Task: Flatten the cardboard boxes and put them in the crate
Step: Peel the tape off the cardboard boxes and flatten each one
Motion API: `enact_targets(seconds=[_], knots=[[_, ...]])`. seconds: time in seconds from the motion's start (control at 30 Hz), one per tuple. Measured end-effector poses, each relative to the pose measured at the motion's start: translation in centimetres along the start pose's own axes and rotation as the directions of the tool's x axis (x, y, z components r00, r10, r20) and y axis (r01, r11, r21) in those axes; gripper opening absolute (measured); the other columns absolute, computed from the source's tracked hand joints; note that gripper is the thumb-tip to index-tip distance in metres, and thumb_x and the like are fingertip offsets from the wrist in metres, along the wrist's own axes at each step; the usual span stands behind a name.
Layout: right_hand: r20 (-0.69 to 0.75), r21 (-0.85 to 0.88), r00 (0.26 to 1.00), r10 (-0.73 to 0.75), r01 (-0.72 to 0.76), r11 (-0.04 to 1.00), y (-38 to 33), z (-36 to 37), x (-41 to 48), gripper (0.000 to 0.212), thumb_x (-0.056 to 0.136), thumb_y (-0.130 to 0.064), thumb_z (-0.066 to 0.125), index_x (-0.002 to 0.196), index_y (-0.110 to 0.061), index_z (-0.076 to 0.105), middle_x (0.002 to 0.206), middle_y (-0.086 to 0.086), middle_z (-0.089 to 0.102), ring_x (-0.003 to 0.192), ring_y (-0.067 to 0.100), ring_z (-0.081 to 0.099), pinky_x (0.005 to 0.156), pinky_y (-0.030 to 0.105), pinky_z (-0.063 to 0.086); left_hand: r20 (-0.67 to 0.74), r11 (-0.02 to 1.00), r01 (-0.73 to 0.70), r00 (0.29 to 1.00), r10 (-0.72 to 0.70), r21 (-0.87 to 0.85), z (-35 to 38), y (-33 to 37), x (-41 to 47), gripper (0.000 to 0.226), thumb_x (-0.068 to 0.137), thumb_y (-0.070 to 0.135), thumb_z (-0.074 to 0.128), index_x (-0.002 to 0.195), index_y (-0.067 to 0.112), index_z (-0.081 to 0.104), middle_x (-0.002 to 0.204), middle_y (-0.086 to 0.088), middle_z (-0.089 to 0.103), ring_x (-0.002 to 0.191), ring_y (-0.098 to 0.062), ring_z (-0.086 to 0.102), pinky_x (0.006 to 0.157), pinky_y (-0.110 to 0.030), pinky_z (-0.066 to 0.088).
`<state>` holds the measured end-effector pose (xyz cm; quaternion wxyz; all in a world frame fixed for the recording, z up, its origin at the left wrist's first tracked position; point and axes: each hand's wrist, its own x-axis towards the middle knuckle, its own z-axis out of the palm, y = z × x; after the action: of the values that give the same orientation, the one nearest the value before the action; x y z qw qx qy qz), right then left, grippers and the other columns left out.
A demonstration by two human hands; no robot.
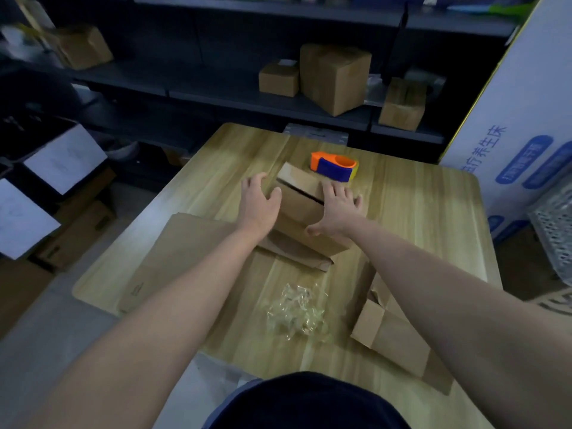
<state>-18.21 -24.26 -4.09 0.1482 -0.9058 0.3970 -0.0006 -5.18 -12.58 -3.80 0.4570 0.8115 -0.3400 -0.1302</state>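
A small brown cardboard box (301, 201) stands in the middle of the wooden table (418, 212), its top seam slit open. My left hand (258, 201) lies against the box's left side with fingers spread. My right hand (335, 209) rests on the box's right top, fingers straight and thumb splayed toward me. A flattened cardboard sheet (176, 261) lies at the near left of the table. Another flattened box (393, 329) lies at the near right under my right forearm. A grey mesh crate (554, 230) shows at the right edge of the view.
An orange and blue tape dispenser (335, 165) sits just behind the box. Crumpled clear tape (297, 309) lies near the table's front. Dark shelves behind hold several cardboard boxes (334, 77). A tall white printed carton (523, 119) stands at the right.
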Motion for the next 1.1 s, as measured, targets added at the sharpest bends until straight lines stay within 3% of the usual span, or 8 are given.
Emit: enact_targets(seconds=[0.1, 0.3, 0.57, 0.67, 0.77, 0.83, 0.93, 1.1], knots=[[0.068, 0.045, 0.998, 0.005, -0.008, 0.999, 0.3, 0.0, 0.4, 0.103, 0.070, -0.066, 0.066, 0.150, -0.029, 0.012, 0.156, 0.000, 0.018, 0.144, 0.026, 0.011, 0.114, 0.056, 0.004, 0.127, 0.997, 0.076, 0.989, -0.073, -0.022, 0.2, -0.6, 1.2, 0.028, 0.092, 0.033, 0.055, 0.116, 0.020, 0.055, 0.123, -0.003, 0.051, 0.105, -0.015, 0.052, 0.088, -0.027, 0.042], [0.102, 0.239, 0.973, 0.207, -0.227, 0.944, 2.1, -0.3, 0.8, 0.086, 0.079, -0.063, 0.060, 0.147, -0.019, 0.028, 0.150, 0.013, 0.031, 0.136, 0.034, 0.029, 0.108, 0.045, 0.030, 0.100, 0.977, 0.213, 0.972, -0.211, -0.008, 0.5, -2.2, 2.6, 0.028, 0.088, 0.026, 0.063, 0.110, 0.014, 0.050, 0.102, 0.003, 0.054, 0.091, -0.015, 0.052, 0.080, -0.027, 0.042], [0.192, 0.499, 0.958, 0.215, -0.284, 0.818, 2.9, -1.3, 1.3, 0.073, 0.082, -0.040, 0.070, 0.142, -0.013, 0.039, 0.141, 0.011, 0.044, 0.121, 0.025, 0.046, 0.095, 0.032, 0.040, 0.200, 0.875, 0.423, 0.902, -0.383, -0.233, 1.1, -1.8, 4.3, 0.039, 0.084, 0.029, 0.067, 0.058, 0.024, 0.040, 0.062, 0.006, 0.044, 0.053, -0.007, 0.040, 0.048, -0.022, 0.031], [0.187, 0.364, 0.956, 0.226, -0.281, 0.888, 3.2, -1.1, 1.4, 0.069, 0.081, -0.028, 0.073, 0.140, -0.012, 0.041, 0.133, 0.011, 0.049, 0.118, 0.026, 0.048, 0.093, 0.030, 0.039, 0.320, 0.848, 0.463, 0.869, -0.377, -0.259, 1.0, -1.1, 4.5, 0.013, 0.084, 0.010, 0.063, 0.095, 0.015, 0.068, 0.085, -0.004, 0.067, 0.062, -0.010, 0.056, 0.044, -0.016, 0.040], [0.095, 0.384, 0.945, 0.312, -0.325, 0.864, 3.5, -0.9, 1.7, 0.037, 0.087, -0.035, 0.065, 0.114, -0.010, 0.060, 0.103, 0.008, 0.063, 0.090, 0.023, 0.059, 0.074, 0.030, 0.049, 0.425, 0.852, 0.484, 0.826, -0.370, -0.199, 0.5, -1.1, 5.1, 0.065, 0.083, 0.002, 0.061, 0.142, 0.019, 0.040, 0.132, -0.006, 0.056, 0.098, -0.018, 0.058, 0.064, -0.021, 0.045], [0.080, 0.415, 0.937, 0.340, -0.341, 0.843, 3.6, -1.3, 2.1, 0.036, 0.087, -0.044, 0.063, 0.093, -0.009, 0.066, 0.083, 0.007, 0.064, 0.070, 0.019, 0.059, 0.056, 0.026, 0.047, 0.454, 0.876, 0.461, 0.817, -0.356, -0.143, 0.1, -1.1, 5.4, 0.076, 0.082, 0.005, 0.065, 0.147, 0.021, 0.029, 0.143, -0.006, 0.044, 0.110, -0.017, 0.049, 0.073, -0.019, 0.041], [-0.002, 0.476, 0.916, 0.402, -0.352, 0.806, 3.0, -2.1, 2.4, 0.044, 0.075, -0.057, 0.069, 0.084, -0.013, 0.068, 0.077, 0.003, 0.066, 0.067, 0.016, 0.062, 0.055, 0.028, 0.053, 0.418, 0.922, 0.384, 0.846, -0.332, -0.044, 0.0, -0.6, 6.1, 0.092, 0.073, 0.022, 0.079, 0.148, 0.022, 0.026, 0.147, -0.007, 0.037, 0.126, -0.022, 0.043, 0.094, -0.030, 0.040], [-0.108, 0.553, 0.867, 0.486, -0.354, 0.755, 1.1, -2.5, 2.6, 0.072, 0.065, -0.063, 0.074, 0.118, -0.018, 0.054, 0.097, 0.001, 0.063, 0.085, 0.019, 0.063, 0.068, 0.036, 0.058, 0.232, 0.954, 0.262, 0.928, -0.290, 0.144, 0.0, 0.9, 7.3, 0.088, 0.063, 0.032, 0.086, 0.133, 0.020, 0.033, 0.132, -0.008, 0.049, 0.116, -0.027, 0.052, 0.082, -0.033, 0.044]])
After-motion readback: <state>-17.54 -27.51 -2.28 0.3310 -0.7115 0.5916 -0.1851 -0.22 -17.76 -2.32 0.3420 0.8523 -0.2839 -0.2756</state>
